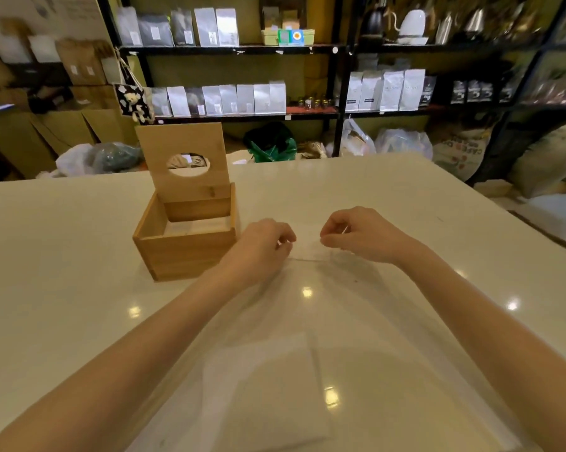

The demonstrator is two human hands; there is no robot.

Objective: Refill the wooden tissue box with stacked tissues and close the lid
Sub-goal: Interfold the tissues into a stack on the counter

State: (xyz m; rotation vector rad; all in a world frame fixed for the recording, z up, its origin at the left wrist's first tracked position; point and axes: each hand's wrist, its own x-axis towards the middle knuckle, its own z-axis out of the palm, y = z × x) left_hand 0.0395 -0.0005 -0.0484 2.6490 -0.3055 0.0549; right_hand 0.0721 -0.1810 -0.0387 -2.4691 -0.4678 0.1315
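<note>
A wooden tissue box (183, 252) stands on the white table (63, 243), left of centre. Its lid (185, 158), with an oval hole, is swung upright at the back. A low layer of white tissues (197, 227) lies inside. A clear plastic bag (324, 321) stretches from my hands back toward me, with a white stack of tissues (262, 393) inside near the front edge. My left hand (263, 244) and my right hand (356, 234) each pinch the far edge of the bag, just right of the box.
Black shelving (337, 50) with grey and white pouches lines the back wall. Plastic bags and sacks lie on the floor behind the table. Cardboard boxes (46, 128) stack at the left. The table's right edge runs diagonally at the right.
</note>
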